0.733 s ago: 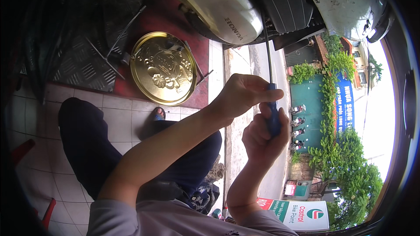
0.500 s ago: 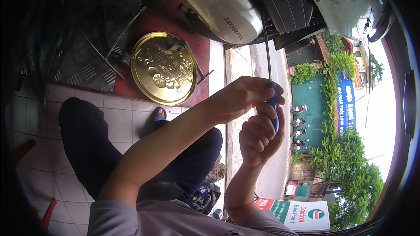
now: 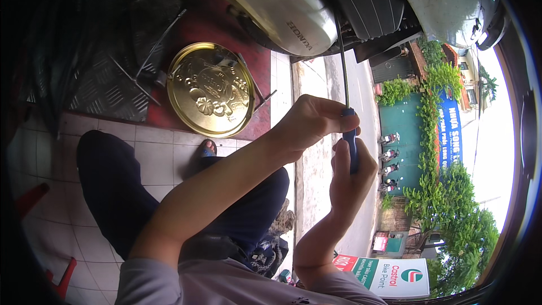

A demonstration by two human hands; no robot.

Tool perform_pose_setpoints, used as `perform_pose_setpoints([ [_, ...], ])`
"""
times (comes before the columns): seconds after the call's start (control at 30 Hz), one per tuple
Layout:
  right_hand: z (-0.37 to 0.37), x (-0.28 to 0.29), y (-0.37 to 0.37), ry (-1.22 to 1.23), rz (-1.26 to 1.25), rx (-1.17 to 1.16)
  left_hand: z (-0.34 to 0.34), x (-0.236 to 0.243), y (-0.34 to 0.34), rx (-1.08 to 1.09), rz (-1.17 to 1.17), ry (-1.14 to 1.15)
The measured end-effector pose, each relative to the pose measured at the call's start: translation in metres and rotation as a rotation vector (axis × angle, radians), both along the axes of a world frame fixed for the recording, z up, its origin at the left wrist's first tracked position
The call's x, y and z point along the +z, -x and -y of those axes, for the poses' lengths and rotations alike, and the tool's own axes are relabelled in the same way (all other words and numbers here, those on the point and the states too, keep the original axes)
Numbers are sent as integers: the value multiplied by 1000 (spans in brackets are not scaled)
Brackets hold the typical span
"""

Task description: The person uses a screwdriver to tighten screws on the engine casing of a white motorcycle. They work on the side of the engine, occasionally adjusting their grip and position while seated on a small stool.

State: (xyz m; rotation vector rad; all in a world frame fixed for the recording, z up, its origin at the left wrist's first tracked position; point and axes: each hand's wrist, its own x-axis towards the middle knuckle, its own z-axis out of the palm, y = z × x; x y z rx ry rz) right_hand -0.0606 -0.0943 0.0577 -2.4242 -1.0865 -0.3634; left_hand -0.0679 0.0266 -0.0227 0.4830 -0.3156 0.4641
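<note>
A blue-handled screwdriver [image 3: 353,149] is pinched near its shaft [image 3: 344,73] by the thumb and fingers of the left hand [image 3: 312,125], and gripped toward its butt between the thumb and fingers of the right hand [image 3: 358,178] — the shaft is directed at the motorbike [image 3: 276,3], its tip hidden.

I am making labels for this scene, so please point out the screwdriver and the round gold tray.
Screwdriver [image 3: 353,151]: head view, on its blue handle.
Round gold tray [image 3: 212,91]: head view, on its embossed face.
</note>
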Motion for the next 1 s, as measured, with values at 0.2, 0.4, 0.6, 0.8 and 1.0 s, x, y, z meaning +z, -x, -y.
perform_pose_setpoints([
  [0.2,8,-12,-9,-511,-1052,164,-5,-4,4,68,-118,-106],
  [0.4,3,-24,-12,-729,-1450,328,-3,-8,4,-207,209,97],
  [0.6,1,-10,-5,-395,-851,107,-3,-17,-8,-214,277,103],
  [0.8,-2,-3,1,-87,58,48,0,-7,-7,-115,172,57],
  [1.0,4,-8,-6,-532,-873,130,-1,-4,-3,-34,-34,3],
])
